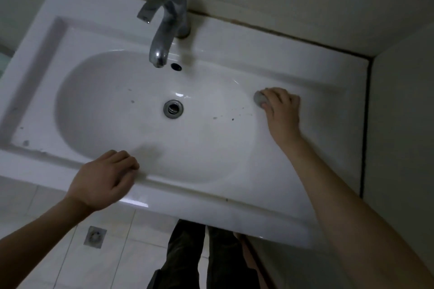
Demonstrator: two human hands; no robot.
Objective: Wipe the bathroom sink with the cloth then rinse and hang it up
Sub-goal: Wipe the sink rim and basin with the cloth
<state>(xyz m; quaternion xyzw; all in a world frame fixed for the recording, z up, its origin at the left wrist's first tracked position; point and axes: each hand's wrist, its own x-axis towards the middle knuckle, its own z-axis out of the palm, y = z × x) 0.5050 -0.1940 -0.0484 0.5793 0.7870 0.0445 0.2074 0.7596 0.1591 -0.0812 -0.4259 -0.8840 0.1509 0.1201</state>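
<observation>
There's the cloth, a small grey wad, pressed against the right-hand inner wall of the sink, up near where the bowl meets the flat rim. The right hand has it, fingers curled over the top and clamped on it, with only a bit of grey poking out to the left. A few dark specks dot the white bowl between the cloth and the drain, which sits open in the middle. Over on the near rim, the left hand rests knuckles-up, fingers tucked under in a loose fist, holding nothing, well apart from the cloth. At the back, the metal tap arches over the bowl, its spout just above the overflow hole. Below the sink's front edge is pale tiled floor with a square floor drain.
</observation>
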